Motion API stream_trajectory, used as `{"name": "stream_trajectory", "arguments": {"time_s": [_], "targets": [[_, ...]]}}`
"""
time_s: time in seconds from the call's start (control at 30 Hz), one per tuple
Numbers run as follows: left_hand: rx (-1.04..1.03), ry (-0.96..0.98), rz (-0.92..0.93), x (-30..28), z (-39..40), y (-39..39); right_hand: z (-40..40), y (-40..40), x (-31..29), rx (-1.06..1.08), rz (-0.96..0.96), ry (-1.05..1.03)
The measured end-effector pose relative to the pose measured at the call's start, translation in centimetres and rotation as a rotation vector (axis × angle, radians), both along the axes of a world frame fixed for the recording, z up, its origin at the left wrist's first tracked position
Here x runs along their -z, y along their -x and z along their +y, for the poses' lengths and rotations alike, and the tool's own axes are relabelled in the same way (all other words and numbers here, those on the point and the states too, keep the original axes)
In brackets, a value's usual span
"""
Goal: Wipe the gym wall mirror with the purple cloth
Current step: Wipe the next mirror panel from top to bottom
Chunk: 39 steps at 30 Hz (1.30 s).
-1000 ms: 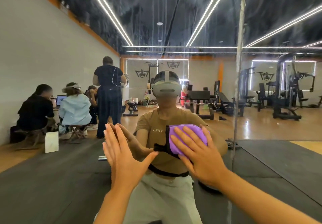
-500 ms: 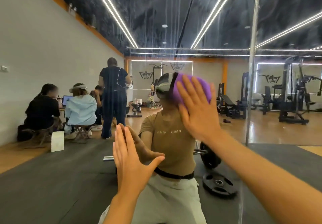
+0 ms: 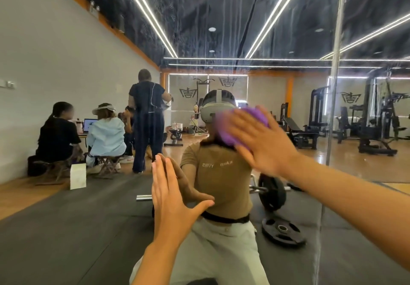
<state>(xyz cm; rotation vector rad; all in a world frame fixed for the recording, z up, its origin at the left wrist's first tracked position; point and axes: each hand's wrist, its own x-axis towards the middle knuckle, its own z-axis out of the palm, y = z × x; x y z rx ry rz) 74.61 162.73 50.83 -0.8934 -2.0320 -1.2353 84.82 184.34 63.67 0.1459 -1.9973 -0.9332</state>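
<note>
A: Head view: where is the cloth [image 3: 255, 118]?
B: On the mirror [image 3: 221, 29], near its middle, left of the seam [image 3: 332, 107]. The right hand [image 3: 264, 143] presses it flat, fingers straight and spread.
A: And the left hand [image 3: 173, 205]?
B: Released, palm flat on the glass, lower, holding nothing. The cloth looks blurred.

The wall mirror [image 3: 277, 29] is glossy glass, its upper part marked with thin vertical streaks, and a bright seam [image 3: 335, 85] runs down it near the right edge. The purple cloth [image 3: 230, 134] pressed flat against it looks soft and matt, like fabric. In the reflection lie a matt dark floor mat [image 3: 66, 229], shiny wooden flooring [image 3: 355, 165] and a dull black weight plate [image 3: 282, 233].
</note>
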Motion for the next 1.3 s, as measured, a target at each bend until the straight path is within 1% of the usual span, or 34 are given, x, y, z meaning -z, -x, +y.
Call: {"name": "stream_trajectory", "arguments": {"time_s": [0.07,0.13,0.2,0.27,0.37,0.43,0.53,0.6,0.67,0.77,0.8,0.87,0.97,1.03,1.1,1.17,1.23,1.3], "targets": [[-0.008,-0.001,-0.007,0.0,0.0,0.0,-0.9,0.9,-3.3,-0.037,0.12,0.111],[-0.015,-0.013,-0.017,0.0,-0.3,0.2,-1.9,2.0,-4.5,-0.079,0.23,0.213],[-0.042,0.001,-0.008,0.1,-0.6,0.4,-3.0,3.2,-3.5,-0.121,0.325,0.312],[-0.038,0.007,-0.011,0.2,-0.8,0.7,-4.1,4.2,-1.1,-0.134,0.353,0.348],[0.007,-0.025,-0.011,0.2,-1.1,0.9,-4.9,4.7,2.2,-0.123,0.271,0.264],[-0.003,-0.032,0.004,0.4,-1.3,0.9,-5.0,4.5,4.2,-0.123,0.207,0.208],[-0.013,-0.016,0.011,0.7,-1.6,1.1,-5.2,4.0,7.9,-0.088,0.063,0.103],[0.004,-0.023,-0.003,0.7,-1.9,1.4,-5.0,3.7,9.3,-0.059,-0.028,0.023],[0.028,-0.019,-0.01,0.7,-2.3,1.6,-4.3,3.4,8.4,-0.057,-0.12,-0.053],[0.047,-0.023,0.005,0.7,-2.7,1.8,-3.9,3.3,4.5,-0.061,-0.243,-0.187],[0.04,-0.023,0.002,0.8,-2.7,1.9,-4.1,3.5,2.9,-0.047,-0.242,-0.206],[-0.007,-0.008,0.004,0.8,-2.7,2.1,-4.8,4.3,-0.3,-0.029,-0.16,-0.178],[-0.053,0.0,-0.001,0.4,-3.0,2.6,-6.5,5.8,-4.5,-0.037,-0.004,-0.063],[-0.047,0.009,0.006,0.3,-3.5,3.0,-7.3,6.7,-5.4,-0.071,0.086,0.014],[-0.034,0.022,0.032,0.3,-3.9,3.3,-8.4,7.8,-4.6,-0.127,0.199,0.125],[-0.006,0.015,0.035,0.4,-4.5,3.4,-9.7,8.7,-2.4,-0.155,0.268,0.202],[-0.011,0.002,0.029,0.5,-5.0,3.5,-10.5,9.3,0.0,-0.133,0.215,0.167],[-0.086,-0.003,-0.002,0.6,-5.5,4.0,-10.8,9.5,2.1,-0.11,0.105,0.097]]}}
